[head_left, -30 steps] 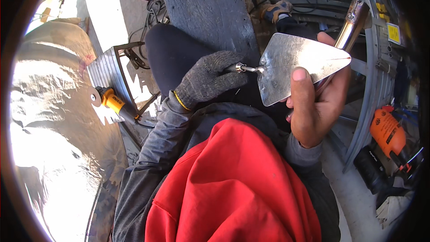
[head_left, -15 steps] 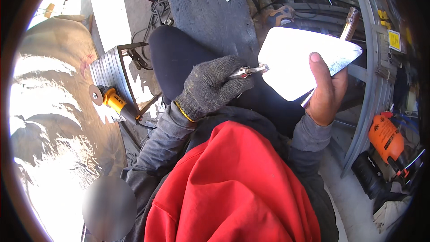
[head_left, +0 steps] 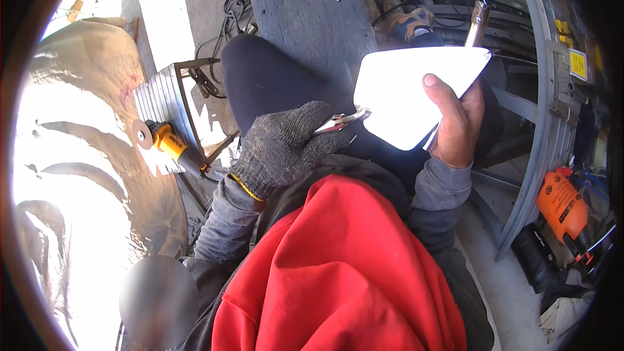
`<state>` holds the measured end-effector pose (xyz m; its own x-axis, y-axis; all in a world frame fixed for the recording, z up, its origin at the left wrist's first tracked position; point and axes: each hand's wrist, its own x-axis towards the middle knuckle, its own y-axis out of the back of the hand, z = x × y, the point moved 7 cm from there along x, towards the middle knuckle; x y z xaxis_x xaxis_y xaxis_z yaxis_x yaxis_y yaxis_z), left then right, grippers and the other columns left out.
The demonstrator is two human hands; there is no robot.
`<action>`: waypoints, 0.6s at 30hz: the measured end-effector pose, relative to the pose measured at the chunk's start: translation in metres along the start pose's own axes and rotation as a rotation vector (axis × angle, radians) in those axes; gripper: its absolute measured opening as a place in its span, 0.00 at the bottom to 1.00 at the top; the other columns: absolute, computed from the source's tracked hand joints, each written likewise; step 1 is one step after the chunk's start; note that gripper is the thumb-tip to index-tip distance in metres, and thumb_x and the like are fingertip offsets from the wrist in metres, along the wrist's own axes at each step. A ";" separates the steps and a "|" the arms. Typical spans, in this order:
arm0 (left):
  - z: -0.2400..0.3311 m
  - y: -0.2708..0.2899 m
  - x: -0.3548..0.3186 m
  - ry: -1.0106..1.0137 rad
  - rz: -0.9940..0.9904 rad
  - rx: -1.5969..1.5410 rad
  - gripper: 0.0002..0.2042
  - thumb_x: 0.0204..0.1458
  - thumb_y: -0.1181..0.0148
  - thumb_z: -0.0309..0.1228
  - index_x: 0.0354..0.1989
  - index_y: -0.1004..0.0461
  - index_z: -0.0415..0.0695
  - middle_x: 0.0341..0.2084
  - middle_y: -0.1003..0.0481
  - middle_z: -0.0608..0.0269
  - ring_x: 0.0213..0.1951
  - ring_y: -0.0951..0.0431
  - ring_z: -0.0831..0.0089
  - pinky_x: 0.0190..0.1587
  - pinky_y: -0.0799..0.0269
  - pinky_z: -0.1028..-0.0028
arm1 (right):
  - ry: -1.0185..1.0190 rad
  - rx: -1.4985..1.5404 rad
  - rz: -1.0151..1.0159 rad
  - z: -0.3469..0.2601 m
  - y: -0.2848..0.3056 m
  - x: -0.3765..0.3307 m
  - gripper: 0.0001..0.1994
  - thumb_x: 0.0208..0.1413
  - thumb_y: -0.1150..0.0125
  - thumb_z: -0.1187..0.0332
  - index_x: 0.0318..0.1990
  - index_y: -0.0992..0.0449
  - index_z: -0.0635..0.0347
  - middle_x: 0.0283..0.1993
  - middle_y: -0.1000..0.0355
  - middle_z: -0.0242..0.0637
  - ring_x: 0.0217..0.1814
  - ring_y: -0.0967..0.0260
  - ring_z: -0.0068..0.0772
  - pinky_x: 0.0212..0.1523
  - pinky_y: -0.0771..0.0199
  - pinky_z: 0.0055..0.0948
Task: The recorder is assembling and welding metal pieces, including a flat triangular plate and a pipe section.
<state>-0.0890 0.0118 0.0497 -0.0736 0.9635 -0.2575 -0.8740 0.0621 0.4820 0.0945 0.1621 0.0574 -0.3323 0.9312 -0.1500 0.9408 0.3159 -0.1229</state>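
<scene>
Two hands work: knit-gloved left hand [head_left: 286,146] pinches pliers [head_left: 341,121]; bare right hand [head_left: 455,127], at three o'clock, grips triangular glaring steel trowel [head_left: 406,94].

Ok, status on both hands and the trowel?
Left hand, gloved, pinches small metal tool at trowel blade. Right hand, bare, grips trowel. Nothing between them.

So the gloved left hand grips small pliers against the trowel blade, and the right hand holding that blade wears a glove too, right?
Not quite. The head view shows the right hand bare, thumb lying over the trowel blade. Only the left hand wears a grey knit glove, gripping the small pliers at the blade's tip.
</scene>
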 end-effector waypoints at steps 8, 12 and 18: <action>0.007 0.008 -0.010 -0.247 0.155 -0.001 0.25 0.43 0.25 0.40 0.45 0.23 0.34 0.35 0.20 0.47 0.36 0.17 0.49 0.40 0.21 0.60 | 0.027 0.018 0.077 -0.035 -0.008 -0.008 0.21 0.55 0.34 0.69 0.54 0.28 0.70 0.43 0.22 0.41 0.42 0.23 0.28 0.46 0.24 0.28; 0.001 0.002 -0.018 -0.255 0.176 0.023 0.27 0.40 0.23 0.41 0.45 0.22 0.34 0.36 0.19 0.47 0.37 0.17 0.48 0.41 0.22 0.59 | 0.182 -0.087 0.023 -0.050 -0.009 -0.008 0.21 0.55 0.32 0.68 0.54 0.27 0.70 0.42 0.21 0.41 0.40 0.23 0.27 0.44 0.23 0.28; 0.017 0.007 -0.017 -0.412 0.179 0.008 0.21 0.45 0.23 0.41 0.39 0.20 0.38 0.28 0.20 0.55 0.29 0.18 0.55 0.33 0.23 0.64 | -0.088 0.084 0.003 -0.028 -0.007 -0.004 0.30 0.51 0.33 0.69 0.62 0.30 0.67 0.47 0.24 0.42 0.48 0.24 0.33 0.52 0.24 0.32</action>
<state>-0.0856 0.0004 0.0715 -0.0243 0.9825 0.1847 -0.8609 -0.1145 0.4957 0.0911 0.1611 0.0865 -0.3378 0.9112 -0.2358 0.9341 0.2936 -0.2033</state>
